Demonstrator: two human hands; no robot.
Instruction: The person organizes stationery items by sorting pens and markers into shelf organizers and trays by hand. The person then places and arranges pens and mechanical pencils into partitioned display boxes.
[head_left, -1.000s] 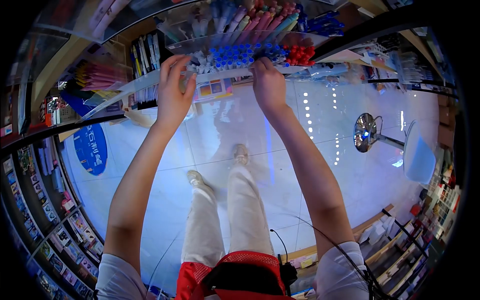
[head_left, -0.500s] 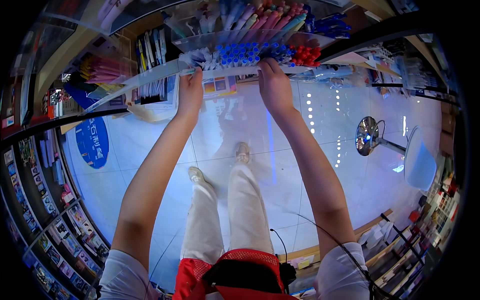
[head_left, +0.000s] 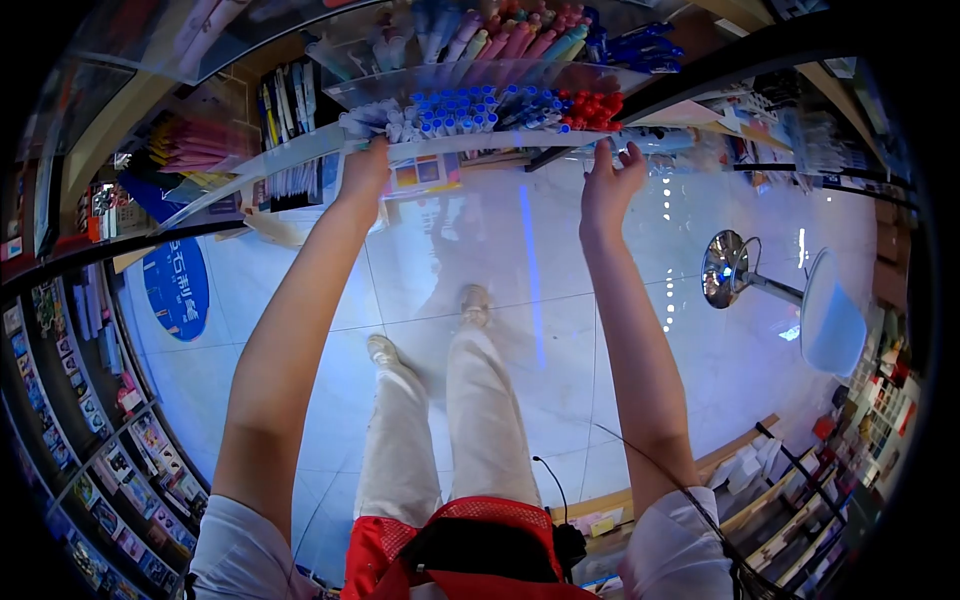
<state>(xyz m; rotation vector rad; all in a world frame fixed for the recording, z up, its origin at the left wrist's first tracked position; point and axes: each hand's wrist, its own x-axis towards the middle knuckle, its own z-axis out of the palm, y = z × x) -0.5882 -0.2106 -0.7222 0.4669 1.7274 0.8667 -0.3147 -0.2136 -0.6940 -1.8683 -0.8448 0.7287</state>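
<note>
A clear plastic pen tray (head_left: 470,142) at the shelf front holds rows of blue-ended pens (head_left: 455,110) and a cluster of red-ended pens (head_left: 592,108). White or clear-ended pens (head_left: 370,118) stand at its left end. My left hand (head_left: 365,178) is closed at the tray's front edge near that end, its fingertips partly hidden. Below the right end of the tray, close to the red-ended pens, my right hand (head_left: 611,190) has its fingers apart and holds nothing.
Behind the tray stand many coloured pens (head_left: 515,40). Pink-topped pens (head_left: 200,145) fill a bin at left. A stool (head_left: 832,315) with a round metal base stands at right. Card racks (head_left: 110,490) line the lower left. A blue round sign (head_left: 178,288) marks the floor.
My right hand has let go of the tray's front edge, moved right and spread its fingers. My left hand stays at the left part of the edge. The view has shifted slightly.
</note>
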